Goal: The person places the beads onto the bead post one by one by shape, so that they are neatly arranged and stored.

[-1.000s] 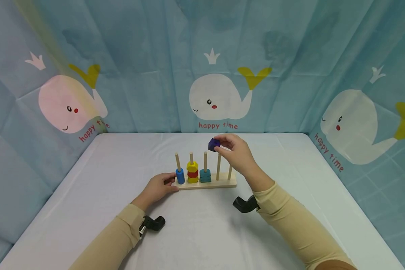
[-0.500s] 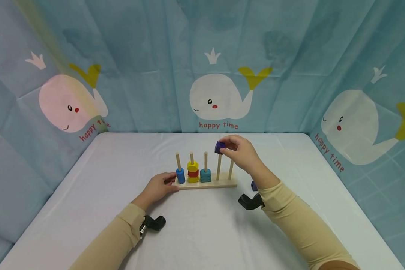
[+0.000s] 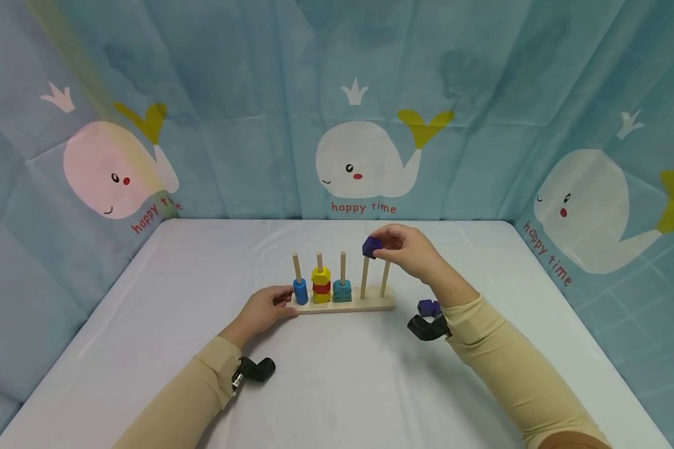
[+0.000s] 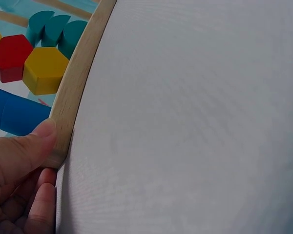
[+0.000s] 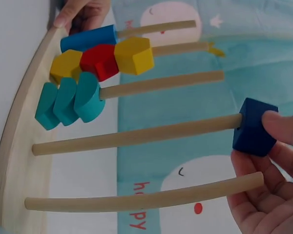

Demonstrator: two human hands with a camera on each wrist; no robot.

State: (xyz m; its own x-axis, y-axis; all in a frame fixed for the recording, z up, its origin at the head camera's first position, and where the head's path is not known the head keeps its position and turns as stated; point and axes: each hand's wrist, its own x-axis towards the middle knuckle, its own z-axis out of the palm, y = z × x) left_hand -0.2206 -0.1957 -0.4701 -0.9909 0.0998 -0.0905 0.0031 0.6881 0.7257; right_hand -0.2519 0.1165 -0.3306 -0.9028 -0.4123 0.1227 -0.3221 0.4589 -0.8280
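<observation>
A wooden peg stacker with several upright pegs stands on the table. My left hand grips the left end of its base, thumb on the base edge in the left wrist view. My right hand pinches a purple block between thumb and fingers. The block sits at the tip of the fourth peg, and the peg end meets its face. Blue cylindrical pieces are on the first peg. Yellow hexagons with a red hexagon between them fill the second. Teal half-round blocks sit on the third.
More purple blocks lie on the white table beside the right wrist, partly hidden by it. The fifth peg is bare. A blue curtain printed with whales hangs behind and at both sides.
My right hand has moved a little right and down with the purple block, to the fourth peg's tip. Purple blocks on the table have come into view behind the forearm. My left hand stays put.
</observation>
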